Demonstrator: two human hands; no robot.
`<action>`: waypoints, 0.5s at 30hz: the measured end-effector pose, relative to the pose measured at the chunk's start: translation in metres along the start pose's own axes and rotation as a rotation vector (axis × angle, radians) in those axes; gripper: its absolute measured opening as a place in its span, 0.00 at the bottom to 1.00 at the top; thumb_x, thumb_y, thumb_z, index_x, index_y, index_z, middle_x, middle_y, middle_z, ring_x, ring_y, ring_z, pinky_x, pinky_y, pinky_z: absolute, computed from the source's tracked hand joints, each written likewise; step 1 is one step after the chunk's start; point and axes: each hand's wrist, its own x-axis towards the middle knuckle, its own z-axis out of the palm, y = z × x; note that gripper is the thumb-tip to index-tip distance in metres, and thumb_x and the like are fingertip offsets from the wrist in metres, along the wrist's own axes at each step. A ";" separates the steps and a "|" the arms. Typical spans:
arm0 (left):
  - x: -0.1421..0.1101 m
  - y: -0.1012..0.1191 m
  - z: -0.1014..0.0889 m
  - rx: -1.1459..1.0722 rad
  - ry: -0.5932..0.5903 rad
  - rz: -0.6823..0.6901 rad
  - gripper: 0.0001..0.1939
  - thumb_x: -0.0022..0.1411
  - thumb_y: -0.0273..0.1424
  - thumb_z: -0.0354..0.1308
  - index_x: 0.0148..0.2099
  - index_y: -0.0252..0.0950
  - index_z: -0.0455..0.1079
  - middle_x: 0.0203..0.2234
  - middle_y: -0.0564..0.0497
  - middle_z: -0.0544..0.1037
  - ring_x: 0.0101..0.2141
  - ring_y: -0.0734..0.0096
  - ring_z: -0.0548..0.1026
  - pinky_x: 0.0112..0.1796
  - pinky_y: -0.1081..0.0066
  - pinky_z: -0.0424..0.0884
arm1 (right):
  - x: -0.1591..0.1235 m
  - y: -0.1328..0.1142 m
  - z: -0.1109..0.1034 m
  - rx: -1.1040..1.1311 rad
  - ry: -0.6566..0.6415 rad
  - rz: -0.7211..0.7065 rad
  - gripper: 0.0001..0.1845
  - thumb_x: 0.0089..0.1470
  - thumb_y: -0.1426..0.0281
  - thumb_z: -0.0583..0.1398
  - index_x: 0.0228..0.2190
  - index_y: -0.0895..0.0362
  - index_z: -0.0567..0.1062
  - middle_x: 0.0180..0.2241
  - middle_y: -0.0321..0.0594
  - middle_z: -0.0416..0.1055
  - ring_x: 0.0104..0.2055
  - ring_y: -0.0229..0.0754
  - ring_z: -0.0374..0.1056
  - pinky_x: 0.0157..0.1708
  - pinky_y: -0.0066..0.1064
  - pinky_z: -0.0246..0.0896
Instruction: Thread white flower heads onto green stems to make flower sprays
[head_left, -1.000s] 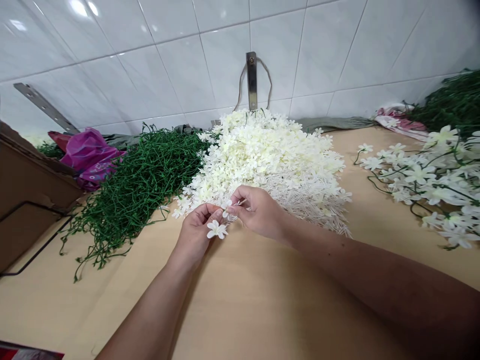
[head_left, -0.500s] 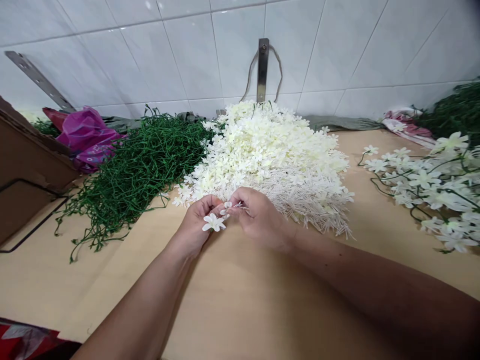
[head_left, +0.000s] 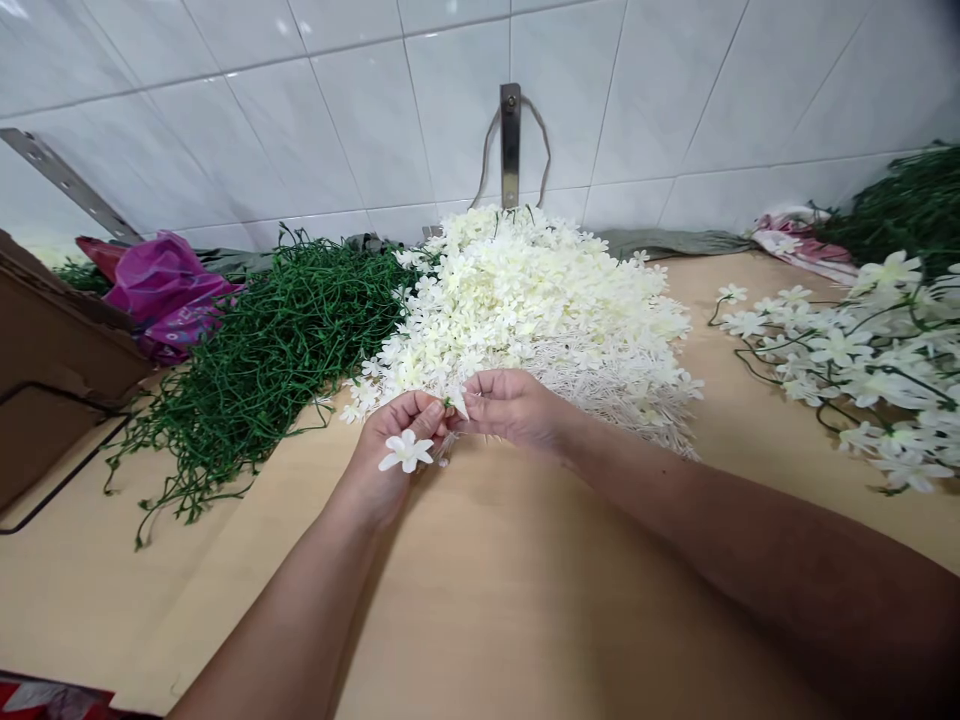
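My left hand [head_left: 390, 450] is closed and holds a small white artificial flower [head_left: 406, 451] between its fingers, petals facing up. My right hand [head_left: 508, 405] is closed in a pinch on a tiny white flower piece [head_left: 455, 401], and its fingertips meet those of the left hand. Both hands hover just over the wooden table [head_left: 525, 600], at the near edge of a big heap of loose cream-white flowers [head_left: 525, 300].
A tangle of green plastic stems [head_left: 277, 340] lies left of the heap. A brown cardboard box [head_left: 52, 370] and a purple plastic bag [head_left: 165, 290] sit at far left. Assembled flower sprigs [head_left: 847, 370] lie at right. A white tiled wall stands behind.
The white flower in my left hand has slid slightly left and down. My right hand's pinch has come closer to the left fingertips. The view has shifted a little.
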 end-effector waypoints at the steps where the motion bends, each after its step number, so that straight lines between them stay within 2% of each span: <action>1: 0.000 0.000 0.000 -0.001 0.000 -0.001 0.11 0.45 0.31 0.61 0.22 0.32 0.62 0.16 0.56 0.66 0.17 0.83 0.61 0.18 0.80 0.55 | 0.000 -0.001 0.000 0.018 -0.009 0.015 0.14 0.35 0.71 0.66 0.19 0.62 0.65 0.20 0.33 0.66 0.26 0.30 0.65 0.41 0.31 0.60; 7: 0.000 0.002 -0.001 0.005 -0.026 -0.014 0.11 0.44 0.32 0.62 0.22 0.32 0.63 0.15 0.55 0.66 0.17 0.82 0.61 0.19 0.80 0.57 | -0.003 -0.009 -0.002 0.011 -0.024 0.055 0.09 0.41 0.76 0.62 0.19 0.63 0.65 0.21 0.35 0.67 0.27 0.31 0.66 0.42 0.32 0.61; 15: 0.000 0.005 -0.005 0.030 -0.038 -0.027 0.12 0.40 0.33 0.65 0.24 0.31 0.67 0.16 0.54 0.69 0.19 0.82 0.64 0.21 0.80 0.61 | -0.009 -0.022 0.002 -0.085 -0.001 0.099 0.08 0.46 0.81 0.57 0.19 0.63 0.65 0.19 0.35 0.68 0.26 0.32 0.68 0.40 0.30 0.63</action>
